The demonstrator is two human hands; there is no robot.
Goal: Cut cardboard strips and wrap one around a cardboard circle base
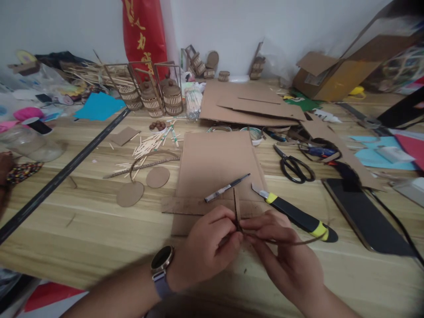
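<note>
basically, left hand [210, 247] and right hand [289, 256] both pinch cardboard strip [236, 205] between them; one end points away, likely tail curves rightward.

The left hand [210, 251] curled inward, fingers [223, 228] bent. The right hand [286, 254] pinched close beside it, both forearms [115, 285] angled inward.

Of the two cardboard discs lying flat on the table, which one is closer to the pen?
The right disc in the picture; the left disc lies farther from the pen and nearer the camera.
</note>
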